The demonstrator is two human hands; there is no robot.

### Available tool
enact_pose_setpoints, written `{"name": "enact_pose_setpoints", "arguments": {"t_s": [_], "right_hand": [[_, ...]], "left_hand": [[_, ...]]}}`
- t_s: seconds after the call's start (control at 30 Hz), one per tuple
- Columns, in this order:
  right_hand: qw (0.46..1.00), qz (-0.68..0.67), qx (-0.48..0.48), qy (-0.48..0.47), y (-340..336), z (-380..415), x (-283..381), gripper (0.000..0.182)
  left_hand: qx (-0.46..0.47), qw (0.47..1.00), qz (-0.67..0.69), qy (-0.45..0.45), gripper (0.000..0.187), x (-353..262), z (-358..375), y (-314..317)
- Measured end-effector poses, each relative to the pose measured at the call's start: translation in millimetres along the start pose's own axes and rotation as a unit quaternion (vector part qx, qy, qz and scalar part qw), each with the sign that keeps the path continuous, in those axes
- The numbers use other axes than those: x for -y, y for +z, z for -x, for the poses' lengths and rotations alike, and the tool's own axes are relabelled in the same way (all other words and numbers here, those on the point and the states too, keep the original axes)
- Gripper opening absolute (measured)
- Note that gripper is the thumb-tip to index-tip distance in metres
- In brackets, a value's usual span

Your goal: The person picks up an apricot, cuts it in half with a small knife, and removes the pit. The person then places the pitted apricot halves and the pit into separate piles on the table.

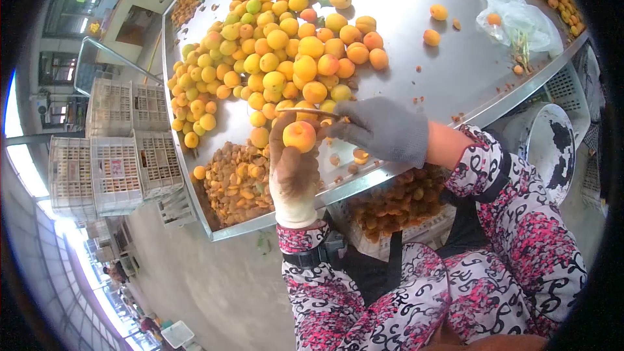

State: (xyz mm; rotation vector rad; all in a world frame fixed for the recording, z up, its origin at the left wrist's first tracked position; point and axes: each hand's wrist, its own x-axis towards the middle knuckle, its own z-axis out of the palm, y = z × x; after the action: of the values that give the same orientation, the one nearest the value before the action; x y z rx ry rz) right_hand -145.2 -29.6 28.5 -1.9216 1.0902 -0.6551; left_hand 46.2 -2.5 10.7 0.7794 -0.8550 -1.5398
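My left hand (pixel 294 172), in a white glove stained brown, is closed around an orange-yellow apricot (pixel 299 136). In my right hand (pixel 383 131), which wears a grey glove, is a thin brown-stained knife (pixel 309 111); its handle is hidden by the fingers. The blade passes just above the apricot and overlaps the left fingertips in this view. Beyond both hands lies a large heap of whole apricots (pixel 273 39) on a metal table (pixel 403 0). A pile of small brown and orange pieces (pixel 237 182) sits at the table's near left corner, beside my left hand.
Below the table edge, by my lap, stands a crate (pixel 416 226) filled with brown-orange pieces. A plastic bag (pixel 513 16) and a few loose apricots (pixel 439 12) lie at the right. Stacked crates (pixel 117 166) stand left of the table. A white basin (pixel 551 149) is at right.
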Motion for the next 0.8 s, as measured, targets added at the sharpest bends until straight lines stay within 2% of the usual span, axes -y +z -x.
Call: {"name": "enact_pose_setpoints", "arguments": {"t_s": [0.03,0.07,0.13,0.27,0.33,0.47,0.53,0.67,0.7,0.73,0.77,0.8], "right_hand": [[0.999,0.009,0.005,-0.041,2,0,0,0.038],[0.999,0.010,0.005,-0.043,2,2,2,0.038],[0.999,-0.020,0.025,0.002,-1,6,13,0.041],[0.998,-0.006,0.061,0.032,1,7,15,0.042],[0.997,0.030,0.046,0.048,7,9,14,0.043],[0.997,0.005,0.027,0.076,25,13,15,0.042],[0.997,-0.020,0.000,0.077,35,12,10,0.042],[0.995,-0.065,-0.035,0.069,37,4,-3,0.043],[0.996,-0.071,-0.038,0.028,37,-1,-9,0.043],[0.996,-0.076,-0.039,-0.013,37,-2,-13,0.043],[0.996,-0.075,-0.039,-0.013,38,0,-16,0.043],[0.996,-0.082,-0.025,0.020,32,0,-9,0.043]], "left_hand": [[0.016,1.000,0.017,0.007,0.057,0,0,-1],[0.016,1.000,0.017,0.008,0.057,0,-1,-2],[0.019,0.997,0.078,-0.004,0.058,-1,-2,-3],[0.050,0.995,0.088,0.003,0.057,0,-3,-3],[0.057,0.994,0.093,0.008,0.057,1,-2,-2],[0.025,0.988,0.153,-0.009,0.057,11,0,-1],[0.061,0.976,0.205,-0.033,0.056,12,1,8],[0.004,0.973,0.219,-0.070,0.048,14,-6,17],[0.009,0.973,0.217,-0.070,0.048,12,-8,18],[0.013,0.999,-0.050,-0.008,0.044,9,-9,18],[0.015,0.948,-0.313,0.056,0.041,8,-9,18],[0.015,0.948,-0.312,0.057,0.041,9,-9,19]]}}
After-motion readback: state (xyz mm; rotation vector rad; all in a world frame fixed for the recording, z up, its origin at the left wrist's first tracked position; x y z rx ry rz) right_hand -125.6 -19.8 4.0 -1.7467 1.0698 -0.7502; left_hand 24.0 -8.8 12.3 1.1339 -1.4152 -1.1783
